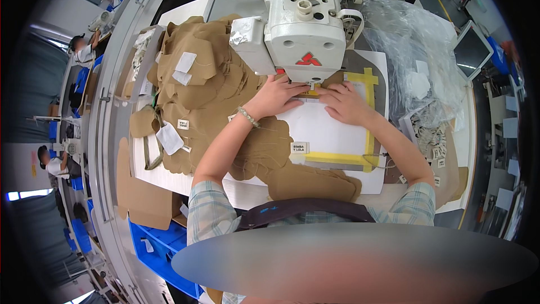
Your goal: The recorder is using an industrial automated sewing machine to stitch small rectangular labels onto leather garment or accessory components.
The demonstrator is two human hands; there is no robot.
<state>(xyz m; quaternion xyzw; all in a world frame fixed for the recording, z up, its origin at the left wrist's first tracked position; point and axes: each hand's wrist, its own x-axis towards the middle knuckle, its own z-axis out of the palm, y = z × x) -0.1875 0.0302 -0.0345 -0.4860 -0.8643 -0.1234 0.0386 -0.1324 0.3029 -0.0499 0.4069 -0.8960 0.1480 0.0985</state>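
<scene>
Nearest the body, plaid sleeves (211, 208) lead to forearms resting across the work. A tan fabric panel (315, 182) overlaps the table's near edge, seemingly left loose and within easy reach. Beyond it lies a white sheet (315, 126) bordered with yellow tape (337, 157), perhaps as a placement guide; a small printed label (300, 147) rests at its left border.

The left hand (273, 98) lies palm down, fingers stretched toward the needle, thumb set apart. The right hand (347, 104) is spread too, fingers bent down opposite. Neither closes on anything that shows, and they seem placed to steady the work from both sides. The tan piece at the needle (336, 77) lies beneath the sewing machine head (306, 34), largely hidden by it and the fingers.

At left, a heap of tan cut pieces (191, 79) sits close to the left arm, probably for convenience (paper slips (184, 67) lie on top). On the right side of the pale tabletop (247, 194) are loose labels (430, 129) and crumpled clear plastic (405, 39).

Farther out stand a dark-screened monitor (472, 50) and, across the workshop at left, two co-workers (84, 53) at other machines.
</scene>
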